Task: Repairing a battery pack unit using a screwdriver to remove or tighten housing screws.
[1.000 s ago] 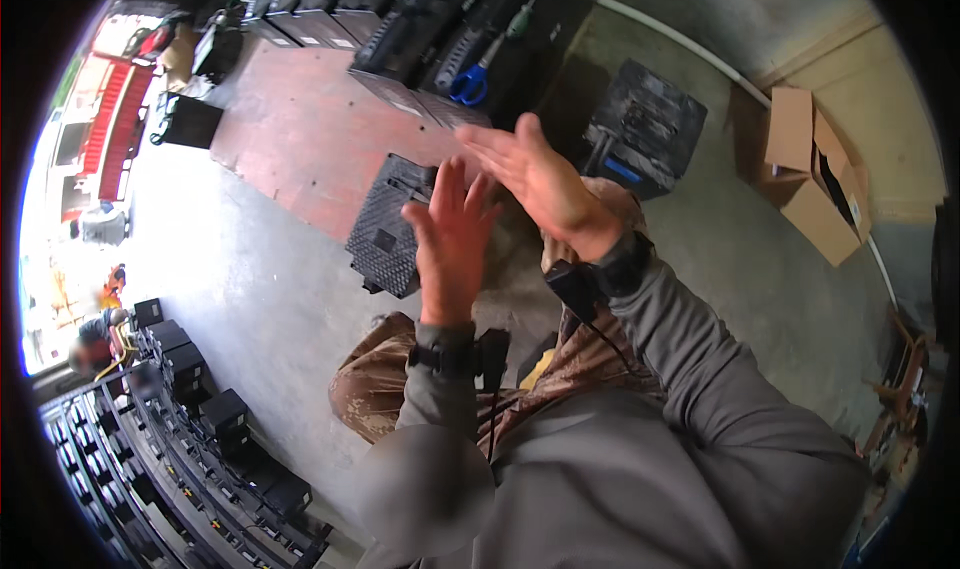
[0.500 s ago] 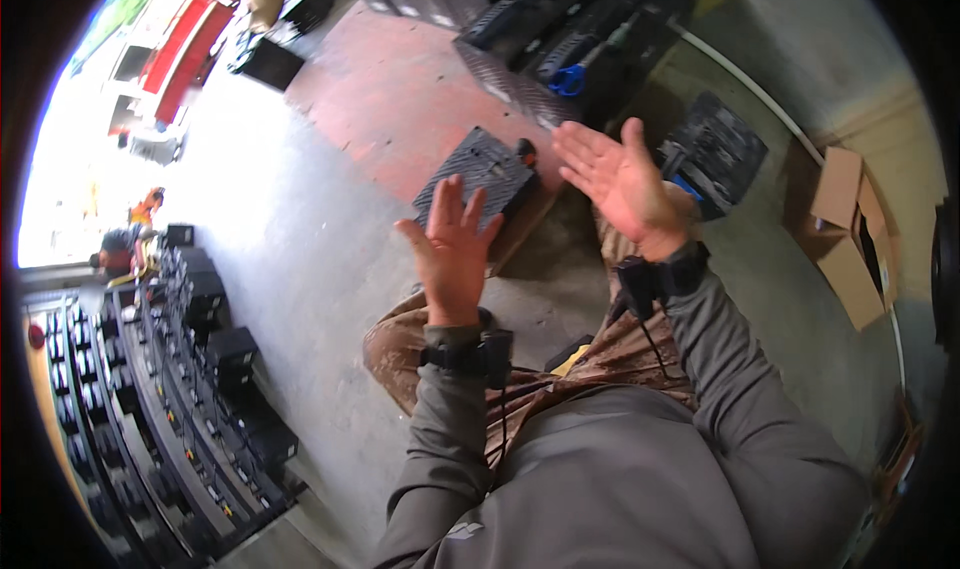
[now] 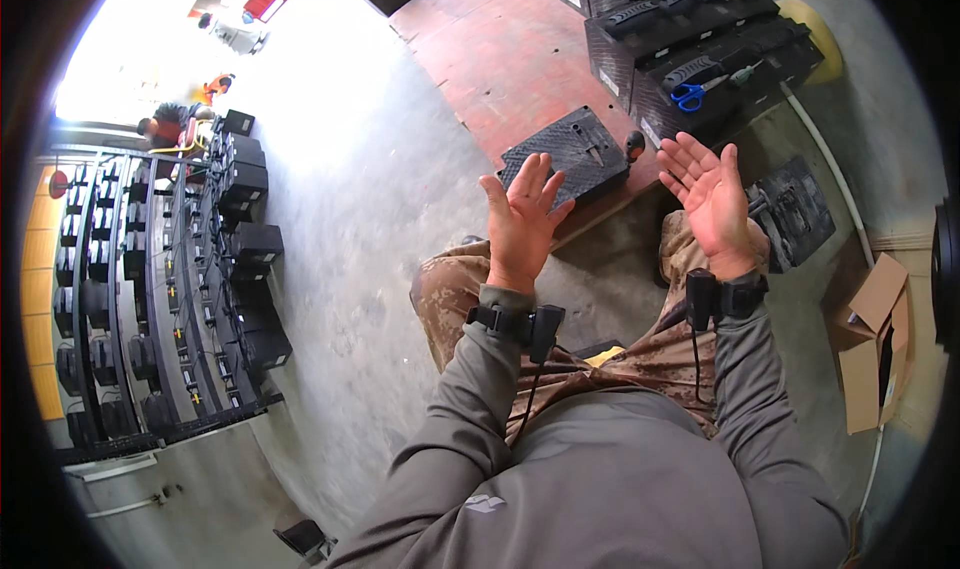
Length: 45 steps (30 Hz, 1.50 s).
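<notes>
Both of my hands are raised above my lap, palms up and fingers apart, with nothing in them. My left hand (image 3: 523, 227) is just in front of a flat black textured case (image 3: 572, 157) that lies on a low reddish board (image 3: 500, 59). At the case's right corner stands a black and orange rounded handle (image 3: 635, 146). My right hand (image 3: 712, 204) is nearest to that handle and to a dusty black panel (image 3: 797, 212) near my knee. Beyond it, blue-handled scissors (image 3: 688, 97) and a tool with a pale green handle (image 3: 742, 75) lie on black cases (image 3: 690, 29).
A rack (image 3: 150, 299) loaded with black boxes lines the left side. An open cardboard box (image 3: 862, 384) sits at the right beside a white pipe (image 3: 835, 164). A yellow rounded object (image 3: 815, 44) stands behind the black cases. Another person (image 3: 172, 127) is at the far left.
The view has turned, so the case, board and rack sit differently in the picture. Both hands appear further right and stay spread and bare.
</notes>
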{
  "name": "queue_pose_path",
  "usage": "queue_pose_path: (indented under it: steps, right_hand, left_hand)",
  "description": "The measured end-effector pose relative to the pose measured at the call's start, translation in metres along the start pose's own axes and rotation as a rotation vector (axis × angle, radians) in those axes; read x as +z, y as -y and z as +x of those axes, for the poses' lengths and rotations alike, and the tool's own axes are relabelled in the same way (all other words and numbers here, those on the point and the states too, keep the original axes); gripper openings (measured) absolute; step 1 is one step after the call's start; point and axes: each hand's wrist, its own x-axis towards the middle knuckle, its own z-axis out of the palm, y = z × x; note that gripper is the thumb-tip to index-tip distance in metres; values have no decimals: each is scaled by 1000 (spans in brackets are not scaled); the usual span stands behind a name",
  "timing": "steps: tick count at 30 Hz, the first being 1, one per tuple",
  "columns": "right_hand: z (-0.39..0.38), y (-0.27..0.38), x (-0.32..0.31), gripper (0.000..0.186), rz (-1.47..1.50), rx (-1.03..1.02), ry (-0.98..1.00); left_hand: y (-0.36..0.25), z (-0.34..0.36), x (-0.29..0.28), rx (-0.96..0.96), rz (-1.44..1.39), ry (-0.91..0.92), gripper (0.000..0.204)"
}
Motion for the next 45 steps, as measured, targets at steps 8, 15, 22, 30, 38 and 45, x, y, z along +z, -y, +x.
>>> queue_pose_path:
  steps: [8,15,22,30,38,45]
  right_hand:
    - [19,-4,-10,63,-135,-50,3]
    - [53,8,1,50,-332,-90,22]
    - [98,9,14,43,-1390,-292,326]
    - [123,-4,17,31,-1935,-137,412]
    - [123,15,16,35,-2028,-38,363]
    - [131,-2,14,23,-1956,-142,440]
  left_hand:
    - [-7,2,-20,36,-51,-95,105]
    - [-17,12,-27,47,1,-128,102]
    - [-34,36,-40,39,195,-90,89]
    - [-29,77,-49,-3,387,-64,80]
    - [-4,121,-75,-42,440,-123,71]
    - [-32,123,-66,24,550,-104,67]
